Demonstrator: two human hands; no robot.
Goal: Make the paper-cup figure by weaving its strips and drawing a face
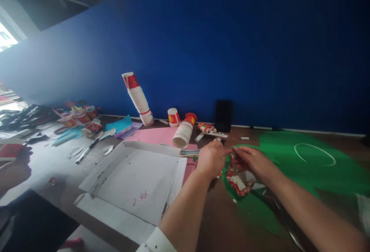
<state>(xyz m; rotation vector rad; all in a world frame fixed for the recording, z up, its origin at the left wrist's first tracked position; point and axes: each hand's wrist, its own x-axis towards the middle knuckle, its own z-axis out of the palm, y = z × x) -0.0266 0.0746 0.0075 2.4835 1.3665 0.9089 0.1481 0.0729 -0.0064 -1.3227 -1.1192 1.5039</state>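
Note:
My left hand (pixel 212 158) and my right hand (pixel 249 162) meet at the fingertips, both closed in a pinch. Whatever small piece lies between them is too hidden and blurred to name. Just below my right hand lies a red-and-white patterned cut-out (pixel 237 185) on green paper (pixel 229 190). Thin striped sticks or straws (pixel 189 152) stick out on the left side of my left hand. Behind my hands, a flattened red patterned paper piece (pixel 207 128) and a small white roll (pixel 199 137) rest on the table.
A shallow white cardboard box (pixel 138 182) marked with red digits fills the front middle. A tall leaning paper cup stack (pixel 140 103), tipped nested cups (pixel 183 132) and a dark phone (pixel 223 115) stand by the blue partition (pixel 185 44). Another person's hand (pixel 14 173) is at far left.

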